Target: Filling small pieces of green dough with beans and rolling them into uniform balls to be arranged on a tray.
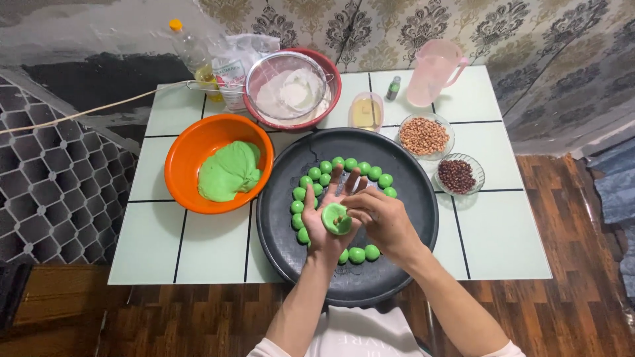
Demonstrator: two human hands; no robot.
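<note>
My left hand [325, 210] lies palm up over the big black round tray [410, 198], cupping a flattened green dough piece [336, 219] with something small in its hollow. My right hand [382, 221] rests beside it, its fingertips touching the dough's edge. Several small green dough balls [344, 164] lie in a ring on the tray around my hands. An orange bowl [192, 142] to the left holds a lump of green dough [229, 171].
On the white tiled table [503, 231] stand a glass bowl of peanuts [424, 136], a glass bowl of dark red beans [457, 176], a red bowl with a sieve of flour [289, 92], an oil bottle [192, 53], a pink jug [433, 73], a small dish of oil [366, 112].
</note>
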